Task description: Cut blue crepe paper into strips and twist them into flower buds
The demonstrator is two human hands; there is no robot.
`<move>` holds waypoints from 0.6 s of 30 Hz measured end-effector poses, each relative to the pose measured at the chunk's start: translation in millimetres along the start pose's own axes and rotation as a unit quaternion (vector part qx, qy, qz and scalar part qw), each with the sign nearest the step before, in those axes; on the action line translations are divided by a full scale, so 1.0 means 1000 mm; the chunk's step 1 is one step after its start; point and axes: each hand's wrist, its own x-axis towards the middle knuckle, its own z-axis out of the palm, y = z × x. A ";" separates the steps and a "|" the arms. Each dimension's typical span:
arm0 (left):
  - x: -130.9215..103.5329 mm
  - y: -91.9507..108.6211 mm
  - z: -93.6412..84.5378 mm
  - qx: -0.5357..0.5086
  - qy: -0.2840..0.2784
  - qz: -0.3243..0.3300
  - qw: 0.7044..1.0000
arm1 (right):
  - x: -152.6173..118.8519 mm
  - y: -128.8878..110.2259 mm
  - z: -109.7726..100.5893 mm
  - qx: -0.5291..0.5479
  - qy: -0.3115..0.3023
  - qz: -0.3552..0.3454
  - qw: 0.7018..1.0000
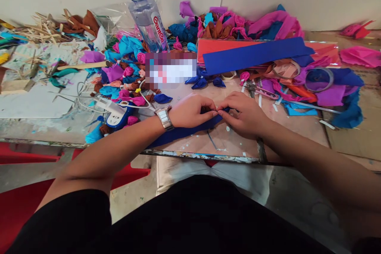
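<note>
A dark blue strip of crepe paper (181,133) slants up from the table's front edge to my fingers. My left hand (192,110), with a metal watch on its wrist, pinches the strip's upper end between thumb and fingertips. Against it, my right hand (244,113) pinches the same end, the fingertips of both hands almost touching. Just beyond my hands lie several small folded dark blue paper pieces (200,82). Farther back, a long dark blue paper strip (253,55) rests across a red packet (202,46).
A water bottle (149,22) stands at the back. Left are a power strip (119,117) with a white cable, many crumpled paper pieces and wooden sticks (44,27). Scissors (264,92), tape rolls (319,80) and coloured paper scraps lie right. A red stool (26,206) is below.
</note>
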 end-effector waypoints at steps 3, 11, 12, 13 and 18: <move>0.001 -0.002 -0.001 -0.007 0.000 0.004 1.000 | 0.000 -0.001 0.000 0.005 0.005 -0.001 1.000; 0.001 0.000 0.001 -0.016 0.017 0.010 1.000 | -0.001 0.003 0.002 -0.013 0.013 -0.013 1.000; 0.000 0.001 0.002 -0.004 0.027 0.015 1.000 | -0.001 0.004 0.002 -0.010 0.014 -0.013 1.000; 0.000 0.001 0.003 0.013 0.038 0.021 0.999 | -0.001 0.004 0.003 -0.006 0.015 -0.010 1.000; -0.002 0.000 0.013 0.126 0.073 0.062 0.987 | -0.001 0.002 0.006 0.030 0.006 0.038 0.999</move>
